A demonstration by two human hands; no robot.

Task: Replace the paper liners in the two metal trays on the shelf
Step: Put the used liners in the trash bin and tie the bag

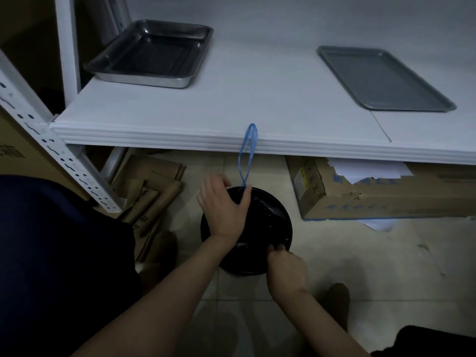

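Bin [268,220] below the shelf [257,99]: left hand [222,204] rests spread on it, right hand [286,269] pinches its near rim.

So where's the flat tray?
In the head view the flat tray lies on the shelf's right side, far from the deep tray at left, above the cardboard box.

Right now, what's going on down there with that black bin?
A person is bent over a round black bin on the floor. Their left hand lies flat on the black bag lining it, beside a blue loop, while the right hand pinches the bag at the near rim. Up on the white shelf, the deep tray and the flat tray both show bare metal, with no paper in them.
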